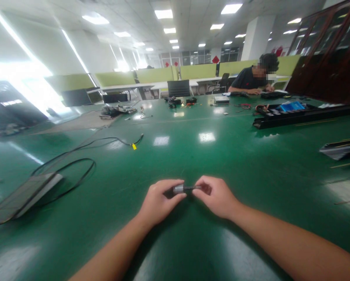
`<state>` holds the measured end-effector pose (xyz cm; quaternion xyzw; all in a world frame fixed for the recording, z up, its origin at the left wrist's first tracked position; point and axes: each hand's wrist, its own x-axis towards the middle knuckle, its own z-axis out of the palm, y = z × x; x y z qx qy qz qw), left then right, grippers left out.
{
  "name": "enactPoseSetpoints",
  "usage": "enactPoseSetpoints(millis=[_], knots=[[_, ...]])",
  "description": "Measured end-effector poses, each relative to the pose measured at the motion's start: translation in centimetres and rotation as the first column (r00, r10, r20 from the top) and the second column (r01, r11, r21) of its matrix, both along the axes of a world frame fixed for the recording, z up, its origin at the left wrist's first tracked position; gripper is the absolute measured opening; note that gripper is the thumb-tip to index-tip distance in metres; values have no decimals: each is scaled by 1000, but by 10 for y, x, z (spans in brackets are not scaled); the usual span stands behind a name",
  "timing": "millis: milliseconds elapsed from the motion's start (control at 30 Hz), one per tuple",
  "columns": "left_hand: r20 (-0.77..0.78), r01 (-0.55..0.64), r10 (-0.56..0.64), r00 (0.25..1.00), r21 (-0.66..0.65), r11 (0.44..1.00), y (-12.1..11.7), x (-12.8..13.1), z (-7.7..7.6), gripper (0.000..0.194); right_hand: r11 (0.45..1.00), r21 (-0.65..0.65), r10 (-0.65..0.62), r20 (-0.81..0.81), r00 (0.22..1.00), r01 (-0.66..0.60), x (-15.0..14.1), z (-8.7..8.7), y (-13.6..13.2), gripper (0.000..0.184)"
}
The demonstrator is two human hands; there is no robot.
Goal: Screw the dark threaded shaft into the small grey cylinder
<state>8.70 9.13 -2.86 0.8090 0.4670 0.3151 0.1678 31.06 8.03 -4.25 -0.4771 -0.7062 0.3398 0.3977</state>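
My left hand (159,201) and my right hand (215,195) meet just above the green table (192,156), fingers curled. Between them I hold a small dark part with a silver metal end (183,189). The left fingers pinch the silver end and the right fingers close round the dark end. What the part is I cannot make out.
A flat grey panel (22,197) with a looping black cable (75,168) lies at the left. Long black trays with parts (297,113) sit at the right. A person in a dark shirt (252,80) works at the far side, beside loose tools.
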Motion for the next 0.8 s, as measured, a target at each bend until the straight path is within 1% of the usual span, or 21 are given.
enactPoseSetpoints(millis=[567, 800], knots=[[0, -9, 9, 1000, 3, 1000, -1, 0, 3, 31, 1000, 11, 9, -12, 1000, -9, 2, 1, 1, 5], [4, 9, -9, 1000, 8, 1000, 0, 0, 5, 31, 1000, 8, 9, -14, 1000, -9, 2, 0, 0, 5]])
